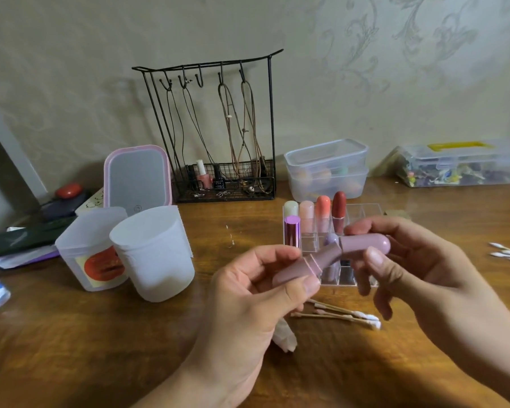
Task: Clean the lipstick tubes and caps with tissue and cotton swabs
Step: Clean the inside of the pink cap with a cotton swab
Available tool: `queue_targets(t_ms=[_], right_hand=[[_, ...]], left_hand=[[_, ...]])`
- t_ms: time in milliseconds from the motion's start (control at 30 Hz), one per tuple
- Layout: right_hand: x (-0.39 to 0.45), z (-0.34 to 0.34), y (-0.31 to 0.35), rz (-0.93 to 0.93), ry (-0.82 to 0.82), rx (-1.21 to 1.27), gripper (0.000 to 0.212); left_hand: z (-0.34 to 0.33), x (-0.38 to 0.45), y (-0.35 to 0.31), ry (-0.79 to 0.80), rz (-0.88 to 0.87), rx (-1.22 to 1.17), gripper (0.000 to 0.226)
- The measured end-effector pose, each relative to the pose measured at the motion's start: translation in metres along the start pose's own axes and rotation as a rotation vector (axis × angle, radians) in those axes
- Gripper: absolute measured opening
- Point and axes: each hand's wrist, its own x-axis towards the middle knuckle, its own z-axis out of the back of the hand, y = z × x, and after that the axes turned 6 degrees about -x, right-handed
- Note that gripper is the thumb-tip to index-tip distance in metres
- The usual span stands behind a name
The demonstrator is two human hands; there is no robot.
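Head view: tube mouth and any lipstick bullet hidden where cap (pixel 365 244) meets tube (pixel 302 267); joint blurred. Tissue (pixel 284 338) mostly hidden under left hand (pixel 248 301). Left fingers clamp the mauve tube, centre frame; right hand (pixel 407 260) pinches the matching rounded cap at 2 o'clock of it. Swabs (pixel 342 315) lie at 5 o'clock.

Beyond your fingers, a black wire rack (pixel 215 128) stands against the wall, cords hanging from its hooks and nail polish bottles (pixel 209 176) in its basket. Left of them you have a pink-framed mirror (pixel 137 176); far right, stacked clear containers (pixel 327 169).
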Motion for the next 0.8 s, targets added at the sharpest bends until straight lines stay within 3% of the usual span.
queue_targets(t_ms=[233, 333, 400, 667, 800], right_hand=[[-0.003, -0.004, -0.004, 0.010, 0.043, -0.011, 0.042], [-0.004, -0.006, -0.006, 0.025, 0.068, 0.018, 0.029], [-0.005, -0.008, -0.006, 0.023, 0.087, 0.024, 0.032], [-0.006, -0.011, -0.007, 0.023, 0.075, 0.097, 0.040], [-0.007, -0.011, -0.007, -0.006, 0.052, 0.160, 0.033]], left_hand=[[0.000, -0.003, 0.001, 0.005, -0.088, 0.124, 0.036], [-0.004, -0.006, -0.001, -0.042, -0.174, 0.240, 0.035], [-0.008, -0.007, -0.003, -0.074, -0.210, 0.271, 0.034], [-0.009, -0.008, -0.003, -0.106, -0.176, 0.248, 0.034], [-0.009, -0.008, -0.003, -0.106, -0.182, 0.265, 0.038]])
